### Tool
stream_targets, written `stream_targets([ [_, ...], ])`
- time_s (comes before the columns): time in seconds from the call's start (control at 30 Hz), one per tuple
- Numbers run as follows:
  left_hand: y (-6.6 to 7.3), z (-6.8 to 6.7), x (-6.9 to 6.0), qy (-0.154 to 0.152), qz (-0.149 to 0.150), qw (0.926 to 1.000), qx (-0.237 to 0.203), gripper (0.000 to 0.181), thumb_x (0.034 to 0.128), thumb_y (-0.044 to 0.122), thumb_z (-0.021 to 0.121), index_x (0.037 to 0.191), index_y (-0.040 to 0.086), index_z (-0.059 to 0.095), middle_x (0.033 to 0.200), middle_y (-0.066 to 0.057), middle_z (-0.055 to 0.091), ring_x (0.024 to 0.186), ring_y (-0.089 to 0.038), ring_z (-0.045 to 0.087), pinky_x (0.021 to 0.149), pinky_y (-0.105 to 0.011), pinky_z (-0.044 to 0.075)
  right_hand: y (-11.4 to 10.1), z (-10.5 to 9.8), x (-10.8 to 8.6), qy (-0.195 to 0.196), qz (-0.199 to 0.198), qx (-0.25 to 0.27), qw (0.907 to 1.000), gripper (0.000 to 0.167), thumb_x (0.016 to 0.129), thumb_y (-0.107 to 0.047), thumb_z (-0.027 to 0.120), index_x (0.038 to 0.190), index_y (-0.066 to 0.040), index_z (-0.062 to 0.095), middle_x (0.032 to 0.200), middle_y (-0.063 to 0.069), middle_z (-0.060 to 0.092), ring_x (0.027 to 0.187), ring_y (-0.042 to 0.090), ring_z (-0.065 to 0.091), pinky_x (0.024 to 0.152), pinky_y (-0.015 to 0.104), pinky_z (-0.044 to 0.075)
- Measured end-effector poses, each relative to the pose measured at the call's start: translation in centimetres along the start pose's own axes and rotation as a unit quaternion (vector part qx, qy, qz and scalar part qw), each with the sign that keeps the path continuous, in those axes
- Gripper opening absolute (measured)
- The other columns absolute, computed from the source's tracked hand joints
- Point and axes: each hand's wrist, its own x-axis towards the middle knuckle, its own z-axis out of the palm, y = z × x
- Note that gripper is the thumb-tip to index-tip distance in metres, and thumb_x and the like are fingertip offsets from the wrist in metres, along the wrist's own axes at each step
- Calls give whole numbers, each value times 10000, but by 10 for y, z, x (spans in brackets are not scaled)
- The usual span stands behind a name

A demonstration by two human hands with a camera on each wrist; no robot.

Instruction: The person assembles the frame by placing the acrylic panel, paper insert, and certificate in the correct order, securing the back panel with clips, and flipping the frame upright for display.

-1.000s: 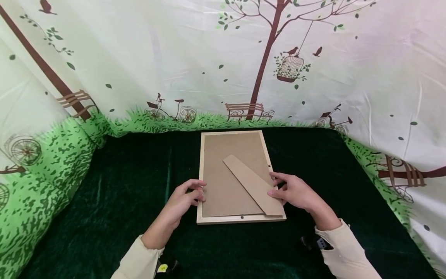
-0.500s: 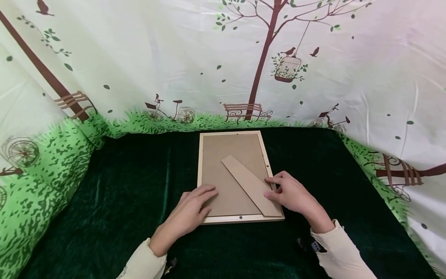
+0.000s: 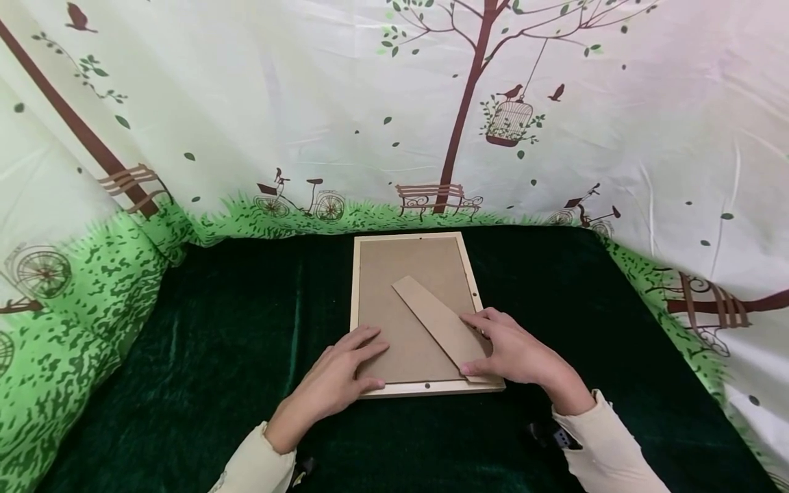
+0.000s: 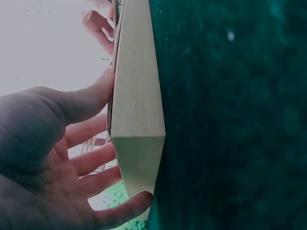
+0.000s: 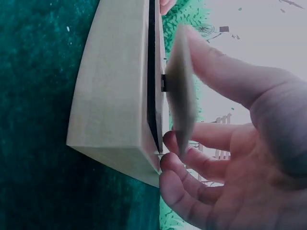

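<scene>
A picture frame [image 3: 381, 294] with a pale wooden border lies face down, its brown backing board up. A tapered easel stand [image 3: 430, 316] lies slantwise over the board. My left hand [image 3: 329, 380] rests on the frame's lower left corner, fingers spread over the board; in the left wrist view its little finger reaches along the frame's wooden side [image 4: 138, 81]. With my right hand [image 3: 520, 352] I grip the stand's wide end between thumb and fingers. In the right wrist view, the stand [image 5: 181, 91] stands slightly apart from the board.
Dark green velvet cloth [image 3: 234, 308] covers the table under the frame. A printed curtain [image 3: 320, 89] with trees, benches and bicycles hangs along the back and both sides. Small dark fasteners [image 3: 427, 385] sit on the frame's border.
My left hand has moved from the frame's left edge onto its lower left corner and the board. My right thumb has shifted across the stand to its left edge. The frame has hardly moved.
</scene>
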Motion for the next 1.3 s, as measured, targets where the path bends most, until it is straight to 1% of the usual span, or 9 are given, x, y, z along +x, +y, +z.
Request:
stream_targets([
  [0.07, 0, 0, -1, 36, 59, 10000, -23, 546, 875, 329, 761, 1389, 241, 599, 1566, -23, 424, 1499, -306, 310, 1116, -620, 354, -2, 1, 0, 6, -38, -32, 10000, 909, 754, -473, 844, 1503, -143, 448, 1290, 99, 513, 1045, 217, 447, 812, 336, 422],
  [0.17, 2, -1, -1, 158, 169, 9997, 0, 530, 862, 313, 775, 1363, 233, 619, 1540, -25, 449, 1467, -296, 361, 1124, -576, 377, -3, 0, 0, 66, -95, 45, 9999, 913, 757, -433, 854, 1511, -134, 434, 1247, 101, 519, 1005, 204, 457, 787, 325, 426],
  [0.27, 2, -1, 0, 291, 239, 9993, 80, 530, 838, 316, 800, 1334, 224, 637, 1503, -33, 479, 1408, -278, 432, 1105, -519, 423, -3, -1, -1, 118, -186, 292, 9993, 929, 759, -392, 860, 1523, -118, 409, 1212, 107, 522, 978, 203, 467, 772, 320, 428],
  [0.37, 2, 0, 0, 372, 269, 9988, 167, 530, 821, 326, 815, 1314, 220, 650, 1475, -40, 500, 1369, -273, 467, 1080, -508, 449, -1, -3, -1, 162, -222, 508, 9983, 941, 754, -353, 868, 1532, -123, 391, 1196, 103, 523, 974, 213, 465, 769, 319, 427],
  [0.43, 3, 0, 0, 378, 298, 9986, 208, 530, 817, 328, 818, 1309, 218, 654, 1471, -44, 502, 1363, -277, 471, 1077, -512, 450, 0, -3, 0, 171, -232, 610, 9977, 941, 753, -331, 872, 1532, -124, 388, 1177, 102, 518, 970, 220, 458, 764, 316, 422],
  [0.63, 3, 0, 0, 422, 364, 9981, 279, 531, 803, 332, 827, 1293, 211, 663, 1464, -52, 507, 1361, -286, 467, 1077, -520, 446, 1, -2, -1, 201, -306, 689, 9970, 890, 760, -279, 869, 1511, -105, 425, 1163, 117, 506, 969, 227, 452, 768, 312, 419],
  [0.83, 3, 0, 0, 443, 369, 9980, 241, 523, 792, 310, 836, 1278, 209, 671, 1460, -52, 509, 1370, -288, 452, 1080, -520, 445, 1, -1, -1, 275, -338, 718, 9965, 836, 776, -242, 857, 1494, -108, 450, 1148, 106, 510, 960, 222, 454, 767, 313, 419],
  [1.13, 2, 0, 0, 378, 415, 9982, 229, 509, 808, 291, 823, 1285, 206, 666, 1462, -50, 508, 1367, -280, 454, 1083, -509, 447, 6, -1, 1, 71, -312, 865, 9957, 844, 791, -290, 844, 1506, -101, 436, 1060, 82, 509, 886, 202, 447, 680, 258, 411],
  [1.3, 3, 0, 0, 419, 461, 9978, 233, 486, 819, 285, 813, 1277, 208, 670, 1461, -45, 513, 1366, -276, 455, 1084, -510, 446, 6, -3, 0, 188, -366, 918, 9949, 788, 811, -268, 829, 1493, -119, 463, 1080, 81, 512, 901, 202, 450, 697, 259, 413],
])
